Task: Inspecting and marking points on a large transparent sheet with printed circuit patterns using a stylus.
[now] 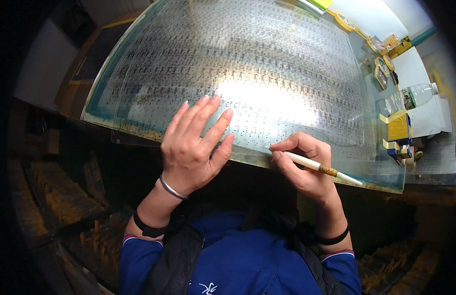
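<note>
A large see-through sheet (287,73) covered in rows of small dark marks lies on a teal-edged tabletop (102,105). Bright glare hides part of its middle. My left hand (193,140) rests palm down near the sheet's front edge, fingers stretched and apart, holding nothing. To its right, my right hand (309,164) grips a slim white pen (306,161) with a tan band. The pen's rear end points down to the right. Its front end is at my thumb and index fingertips, close over the sheet's front edge; I cannot tell whether the tip touches.
Along the right side are a clear plastic bottle (420,95), a yellow and blue box (399,127), a yellow tape roll (344,21) and white paper (412,69). Dark racks with upright pieces (65,191) stand low at the left.
</note>
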A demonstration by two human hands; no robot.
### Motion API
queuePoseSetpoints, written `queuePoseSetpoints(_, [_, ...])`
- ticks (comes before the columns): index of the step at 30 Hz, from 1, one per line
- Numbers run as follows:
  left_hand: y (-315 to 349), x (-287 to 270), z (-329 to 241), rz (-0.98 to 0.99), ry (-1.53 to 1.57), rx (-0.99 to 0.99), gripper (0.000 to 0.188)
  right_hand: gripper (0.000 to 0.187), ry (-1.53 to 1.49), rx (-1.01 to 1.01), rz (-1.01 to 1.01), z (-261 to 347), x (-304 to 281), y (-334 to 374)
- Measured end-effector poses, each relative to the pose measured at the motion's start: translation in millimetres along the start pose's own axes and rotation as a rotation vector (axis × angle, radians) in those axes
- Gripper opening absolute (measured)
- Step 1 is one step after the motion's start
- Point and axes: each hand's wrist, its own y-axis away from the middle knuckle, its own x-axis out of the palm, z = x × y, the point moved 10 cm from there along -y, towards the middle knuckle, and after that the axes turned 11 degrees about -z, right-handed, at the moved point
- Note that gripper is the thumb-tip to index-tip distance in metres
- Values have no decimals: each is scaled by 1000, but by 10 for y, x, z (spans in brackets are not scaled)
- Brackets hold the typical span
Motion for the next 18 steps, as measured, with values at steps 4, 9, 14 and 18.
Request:
queuePoseSetpoints(4, [0,-10,-1,-2,0,-4,35,7,-24,39,-11,-56,-8,-1])
queuePoseSetpoints(9, [1,-13,1,-3,-1,-9,34,6,-13,27,30,-14,6,-6])
queuePoseSetpoints(14, [-3,-15,-4,-11,-3,-4,34,6,-28,35,-19,-42,-3,7])
queuePoseSetpoints(18, [-4,-18,-5,-13,-4,-6,34,7,-4,21,41,-27,9,-4])
